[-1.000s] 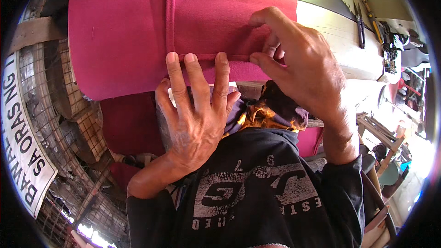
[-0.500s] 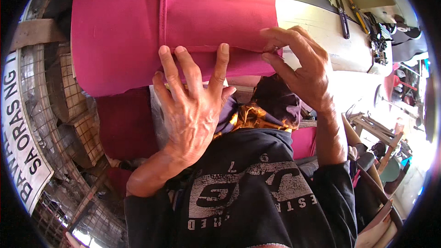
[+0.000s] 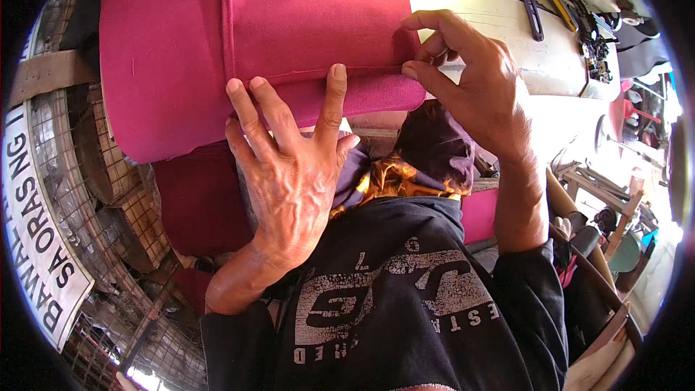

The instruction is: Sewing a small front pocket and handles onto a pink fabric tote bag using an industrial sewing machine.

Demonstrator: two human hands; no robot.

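Note:
A large magenta cloth (image 3: pixel 318 14) lies over the work surface, with a raised vertical seam and a fold running across near its front edge. A fine pale line, perhaps a thread, follows this fold toward the right. My left hand (image 3: pixel 282 156) rests with spread fingers, its fingertips pressing the cloth along the fold. At the cloth's right edge is my right hand (image 3: pixel 474 80), its thumb bent in against a curled finger and its index finger stretched above. What sits in that pinch is too small to make out.
Thread snips (image 3: pixel 531 7) and a yellow-handled tool (image 3: pixel 557 3) lie on the pale work surface (image 3: pixel 492 29) at the far right. Wire mesh (image 3: pixel 79 166) and a white sign (image 3: pixel 47 239) stand at the left. Dark red cloth (image 3: pixel 199 203) hangs below the magenta piece.
The magenta cloth has shifted left in view, and both hands with it. My right hand has moved slightly up, its index finger now farther from the thumb.

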